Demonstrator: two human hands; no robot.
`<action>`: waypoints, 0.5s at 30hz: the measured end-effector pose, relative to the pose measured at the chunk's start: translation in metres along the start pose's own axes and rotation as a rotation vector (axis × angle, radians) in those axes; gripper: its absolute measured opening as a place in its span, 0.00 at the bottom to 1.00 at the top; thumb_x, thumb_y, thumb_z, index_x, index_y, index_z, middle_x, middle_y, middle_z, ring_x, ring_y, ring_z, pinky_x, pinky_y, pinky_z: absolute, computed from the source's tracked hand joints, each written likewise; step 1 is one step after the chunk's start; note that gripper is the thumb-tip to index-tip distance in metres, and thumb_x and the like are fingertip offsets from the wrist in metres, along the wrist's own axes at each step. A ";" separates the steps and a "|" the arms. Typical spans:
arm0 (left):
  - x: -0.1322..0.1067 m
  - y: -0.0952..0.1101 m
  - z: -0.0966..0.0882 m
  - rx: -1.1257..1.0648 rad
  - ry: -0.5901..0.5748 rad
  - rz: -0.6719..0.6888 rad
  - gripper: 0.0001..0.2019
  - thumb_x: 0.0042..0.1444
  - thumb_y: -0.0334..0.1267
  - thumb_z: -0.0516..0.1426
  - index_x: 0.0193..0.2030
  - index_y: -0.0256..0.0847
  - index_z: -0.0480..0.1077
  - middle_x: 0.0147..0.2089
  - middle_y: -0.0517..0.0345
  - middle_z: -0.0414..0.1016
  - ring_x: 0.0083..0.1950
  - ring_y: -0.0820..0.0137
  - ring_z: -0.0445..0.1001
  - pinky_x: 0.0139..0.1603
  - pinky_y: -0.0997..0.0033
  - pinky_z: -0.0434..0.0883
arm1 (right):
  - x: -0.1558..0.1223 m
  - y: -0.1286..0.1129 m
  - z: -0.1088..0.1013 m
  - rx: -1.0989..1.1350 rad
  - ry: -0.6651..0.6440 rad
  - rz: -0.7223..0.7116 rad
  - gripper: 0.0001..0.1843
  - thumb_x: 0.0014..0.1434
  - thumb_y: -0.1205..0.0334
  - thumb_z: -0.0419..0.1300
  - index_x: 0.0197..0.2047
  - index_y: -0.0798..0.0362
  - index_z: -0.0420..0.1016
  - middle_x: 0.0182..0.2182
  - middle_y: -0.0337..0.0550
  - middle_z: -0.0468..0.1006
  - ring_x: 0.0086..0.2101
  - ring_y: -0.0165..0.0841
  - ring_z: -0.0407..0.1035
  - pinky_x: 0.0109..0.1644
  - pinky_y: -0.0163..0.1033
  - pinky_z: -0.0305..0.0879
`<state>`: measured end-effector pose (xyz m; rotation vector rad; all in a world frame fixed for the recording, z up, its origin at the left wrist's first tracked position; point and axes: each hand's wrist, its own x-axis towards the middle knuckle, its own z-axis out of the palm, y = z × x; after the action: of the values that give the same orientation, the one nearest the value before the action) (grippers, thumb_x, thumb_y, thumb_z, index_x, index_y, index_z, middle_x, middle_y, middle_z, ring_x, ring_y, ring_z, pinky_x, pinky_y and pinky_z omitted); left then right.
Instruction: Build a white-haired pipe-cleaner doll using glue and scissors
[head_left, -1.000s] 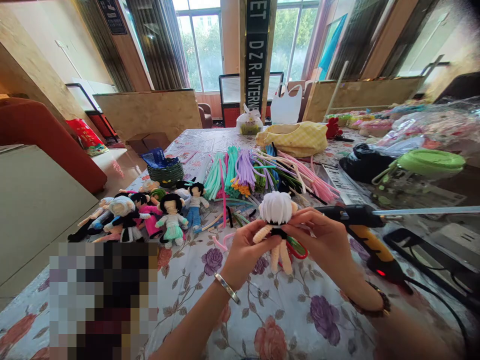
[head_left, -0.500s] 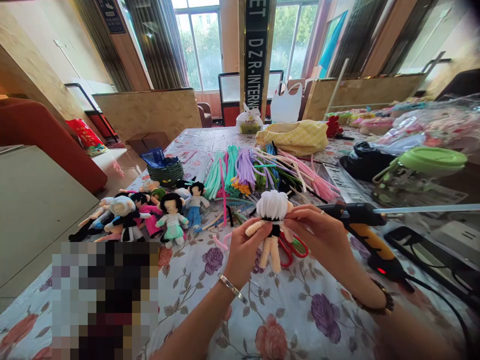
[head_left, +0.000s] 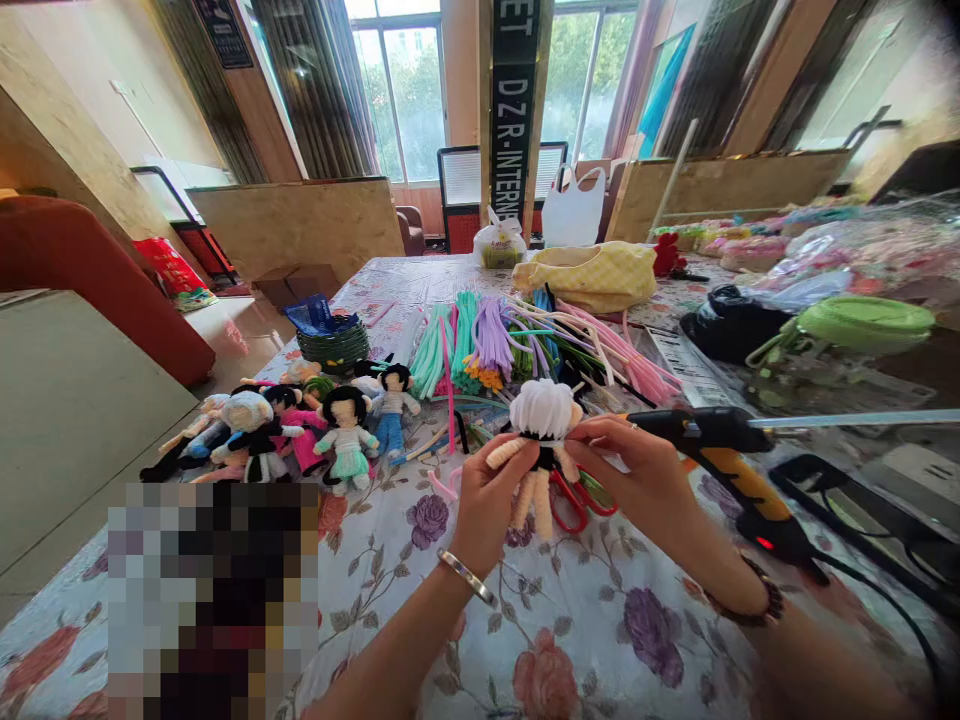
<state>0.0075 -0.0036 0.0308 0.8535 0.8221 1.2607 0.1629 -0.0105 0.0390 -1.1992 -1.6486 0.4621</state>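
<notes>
Gripping doll (head_left: 545,412) by one arm in closed left hand (head_left: 487,495), pinching its other side with right hand (head_left: 637,470), above table (head_left: 570,620). Shifted slightly left since earlier, uncovering scissors (head_left: 577,495); still mid-handling.

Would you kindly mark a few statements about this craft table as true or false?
1. Both the left hand and the right hand hold the white-haired doll. True.
2. The glue gun is in the right hand. False: it stands on the tablecloth beside that hand.
3. The red-handled scissors lie behind the doll. True.
4. The finished dolls lie on the person's right. False: they lie on the left.
</notes>
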 end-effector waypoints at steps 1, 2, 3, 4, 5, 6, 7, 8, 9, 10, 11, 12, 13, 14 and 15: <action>0.000 0.000 0.000 0.034 -0.003 0.018 0.11 0.47 0.43 0.64 0.30 0.36 0.72 0.26 0.64 0.70 0.27 0.80 0.65 0.27 0.81 0.63 | 0.000 0.000 0.000 -0.001 -0.009 0.001 0.05 0.58 0.60 0.60 0.34 0.50 0.75 0.32 0.40 0.77 0.32 0.31 0.70 0.36 0.36 0.69; 0.000 -0.001 0.000 0.065 -0.004 0.036 0.11 0.48 0.43 0.64 0.31 0.36 0.73 0.26 0.63 0.70 0.27 0.80 0.65 0.28 0.81 0.63 | 0.000 -0.001 0.000 -0.002 -0.014 -0.002 0.05 0.58 0.60 0.59 0.35 0.50 0.75 0.32 0.40 0.77 0.32 0.30 0.70 0.37 0.35 0.69; 0.000 -0.001 0.000 0.086 -0.002 0.054 0.11 0.48 0.43 0.63 0.32 0.36 0.73 0.27 0.63 0.71 0.28 0.79 0.66 0.29 0.80 0.64 | 0.000 -0.001 0.001 -0.006 -0.011 -0.010 0.05 0.58 0.60 0.59 0.36 0.50 0.75 0.33 0.40 0.77 0.32 0.30 0.71 0.37 0.35 0.69; 0.000 -0.002 0.000 0.093 0.002 0.068 0.11 0.48 0.42 0.64 0.34 0.36 0.74 0.29 0.62 0.72 0.29 0.78 0.67 0.31 0.80 0.65 | 0.000 -0.001 0.001 -0.010 0.002 -0.022 0.04 0.58 0.61 0.59 0.35 0.50 0.75 0.33 0.39 0.77 0.33 0.30 0.71 0.37 0.34 0.69; 0.000 -0.003 0.000 0.087 0.006 0.076 0.11 0.47 0.41 0.64 0.35 0.37 0.74 0.30 0.62 0.74 0.30 0.77 0.69 0.33 0.79 0.66 | 0.000 -0.001 0.001 -0.018 0.021 -0.034 0.04 0.58 0.61 0.59 0.35 0.50 0.75 0.33 0.39 0.77 0.32 0.30 0.70 0.37 0.34 0.68; 0.001 -0.003 0.000 0.072 0.013 0.076 0.12 0.46 0.40 0.65 0.36 0.37 0.75 0.32 0.61 0.75 0.31 0.76 0.70 0.34 0.78 0.67 | 0.000 -0.001 0.000 -0.030 0.042 -0.043 0.04 0.58 0.61 0.59 0.34 0.50 0.75 0.32 0.39 0.77 0.32 0.30 0.70 0.37 0.34 0.68; 0.002 -0.004 0.000 0.051 0.020 0.071 0.13 0.45 0.39 0.65 0.37 0.38 0.75 0.33 0.60 0.76 0.32 0.75 0.71 0.36 0.76 0.68 | 0.000 -0.002 -0.001 -0.045 0.059 -0.047 0.04 0.58 0.61 0.59 0.34 0.50 0.74 0.31 0.39 0.76 0.31 0.30 0.70 0.37 0.34 0.68; 0.003 -0.005 -0.001 0.027 0.028 0.063 0.14 0.43 0.38 0.66 0.38 0.38 0.75 0.34 0.59 0.77 0.33 0.74 0.73 0.37 0.75 0.69 | -0.001 -0.003 -0.002 -0.061 0.074 -0.045 0.05 0.59 0.61 0.58 0.33 0.50 0.74 0.30 0.38 0.76 0.30 0.30 0.70 0.37 0.34 0.68; 0.004 -0.006 -0.001 0.003 0.037 0.059 0.15 0.42 0.38 0.66 0.39 0.39 0.75 0.35 0.59 0.78 0.35 0.73 0.74 0.38 0.74 0.69 | -0.001 -0.004 -0.004 -0.077 0.085 -0.038 0.05 0.59 0.60 0.58 0.33 0.49 0.74 0.30 0.38 0.76 0.30 0.30 0.70 0.36 0.34 0.67; 0.006 -0.006 -0.002 -0.019 0.046 0.062 0.15 0.42 0.37 0.67 0.39 0.39 0.75 0.36 0.58 0.78 0.36 0.72 0.75 0.40 0.73 0.70 | -0.002 -0.006 -0.007 -0.094 0.092 -0.031 0.05 0.59 0.60 0.57 0.33 0.49 0.73 0.30 0.38 0.77 0.29 0.30 0.70 0.36 0.34 0.67; 0.008 -0.007 -0.003 -0.037 0.053 0.070 0.16 0.42 0.37 0.67 0.40 0.39 0.75 0.37 0.57 0.79 0.37 0.71 0.75 0.41 0.73 0.70 | -0.002 -0.008 -0.010 -0.111 0.089 -0.025 0.05 0.59 0.60 0.57 0.33 0.49 0.73 0.29 0.37 0.77 0.29 0.30 0.70 0.36 0.34 0.67; 0.010 -0.008 -0.005 -0.048 0.059 0.091 0.16 0.42 0.37 0.67 0.40 0.38 0.75 0.37 0.56 0.79 0.38 0.71 0.75 0.42 0.73 0.70 | -0.003 -0.010 -0.013 -0.126 0.073 -0.020 0.05 0.59 0.60 0.57 0.32 0.49 0.73 0.29 0.37 0.77 0.29 0.30 0.70 0.35 0.34 0.66; 0.011 -0.008 -0.006 -0.056 0.065 0.102 0.15 0.43 0.37 0.66 0.40 0.38 0.74 0.37 0.56 0.78 0.37 0.71 0.76 0.42 0.73 0.70 | -0.004 -0.012 -0.016 -0.139 0.031 -0.014 0.05 0.59 0.60 0.58 0.33 0.49 0.73 0.29 0.37 0.77 0.29 0.29 0.70 0.34 0.33 0.66; 0.013 -0.008 -0.007 -0.069 0.069 0.101 0.15 0.43 0.37 0.66 0.40 0.38 0.74 0.36 0.56 0.78 0.37 0.71 0.76 0.41 0.72 0.71 | -0.006 -0.012 -0.019 -0.155 -0.035 -0.009 0.05 0.59 0.60 0.58 0.33 0.49 0.73 0.28 0.37 0.77 0.28 0.29 0.69 0.33 0.33 0.65; 0.014 -0.008 -0.008 -0.088 0.073 0.098 0.15 0.44 0.38 0.66 0.40 0.38 0.73 0.35 0.56 0.78 0.35 0.71 0.76 0.39 0.72 0.71 | -0.007 -0.011 -0.021 -0.175 -0.123 -0.004 0.05 0.59 0.61 0.58 0.33 0.49 0.74 0.28 0.37 0.77 0.27 0.29 0.69 0.31 0.32 0.65</action>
<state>0.0059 0.0105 0.0189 0.7890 0.7839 1.4110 0.1761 -0.0267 0.0527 -1.3174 -1.8265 0.4024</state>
